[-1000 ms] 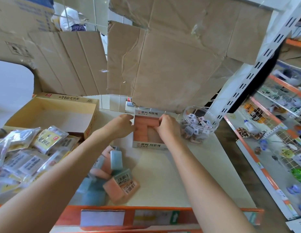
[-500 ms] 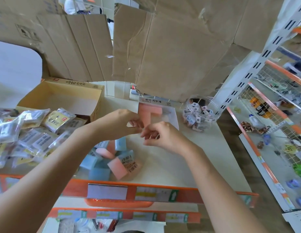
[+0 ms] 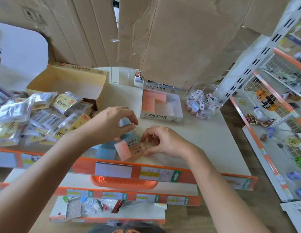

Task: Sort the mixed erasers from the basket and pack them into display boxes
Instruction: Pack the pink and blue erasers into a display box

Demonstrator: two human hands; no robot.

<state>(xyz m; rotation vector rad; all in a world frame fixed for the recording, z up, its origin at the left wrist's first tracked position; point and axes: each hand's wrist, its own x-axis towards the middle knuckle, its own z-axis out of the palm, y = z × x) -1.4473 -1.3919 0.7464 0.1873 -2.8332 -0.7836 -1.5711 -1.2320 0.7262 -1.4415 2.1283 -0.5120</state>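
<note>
Pink erasers [image 3: 123,150], blocky and barcode-labelled, lie beside pale blue ones [image 3: 106,150] on the shelf. Right hand [image 3: 164,142] pinches a pink block; left hand [image 3: 111,125] hovers empty, fingers curled. Behind, a white display box [image 3: 160,117] holds pink rows.

Both hands work at the shelf's [image 3: 213,148] front edge: the right hand [image 3: 164,143] pinches a pink eraser [image 3: 138,149], the left hand [image 3: 111,123] curls above blue erasers [image 3: 105,149], display box [image 3: 160,117] behind.

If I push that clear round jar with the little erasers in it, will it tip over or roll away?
Probably neither. The clear jar stands upright on the white shelf and looks short and wide, so it should slide. It is open-topped, so a hard shove could spill erasers.
</note>
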